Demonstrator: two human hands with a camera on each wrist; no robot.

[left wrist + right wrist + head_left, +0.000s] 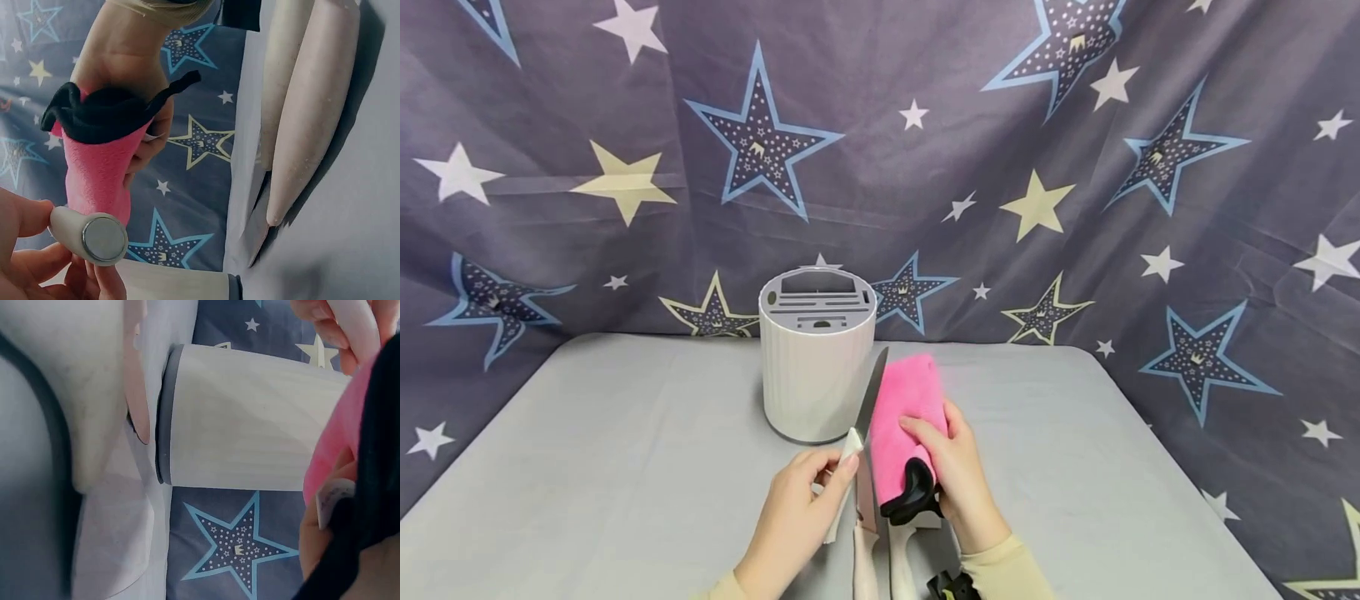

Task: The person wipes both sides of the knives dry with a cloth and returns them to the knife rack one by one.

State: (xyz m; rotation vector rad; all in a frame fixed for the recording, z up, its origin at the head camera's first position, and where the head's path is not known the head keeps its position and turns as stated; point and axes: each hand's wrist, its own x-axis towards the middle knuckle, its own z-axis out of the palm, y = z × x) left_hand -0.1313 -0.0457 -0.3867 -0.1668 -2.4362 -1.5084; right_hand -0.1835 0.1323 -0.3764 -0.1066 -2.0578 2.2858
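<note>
My left hand (pixel 797 512) grips a knife (pixel 852 444) by its pale handle, fingertips and thumb round it. Its grey blade (pixel 872 398) points up and away, tip beside the knife block. In the left wrist view the handle's round metal end cap (pixel 104 239) faces the camera. My right hand (pixel 961 471) holds a folded pink cloth (pixel 904 408) with black trim (pixel 917 490), thumb on the front. The cloth stands close along the blade's right side; whether they touch, I cannot tell. On the table below lie knives with pale handles (pixel 865 564), one with a pinkish blade (pixel 866 492).
A white ribbed knife block (pixel 816 379) with a grey slotted top (pixel 820 312) stands upright behind the hands. The grey table (pixel 647 467) ends at a star-patterned curtain (pixel 880 167). A black object (pixel 953 586) sits by the right sleeve.
</note>
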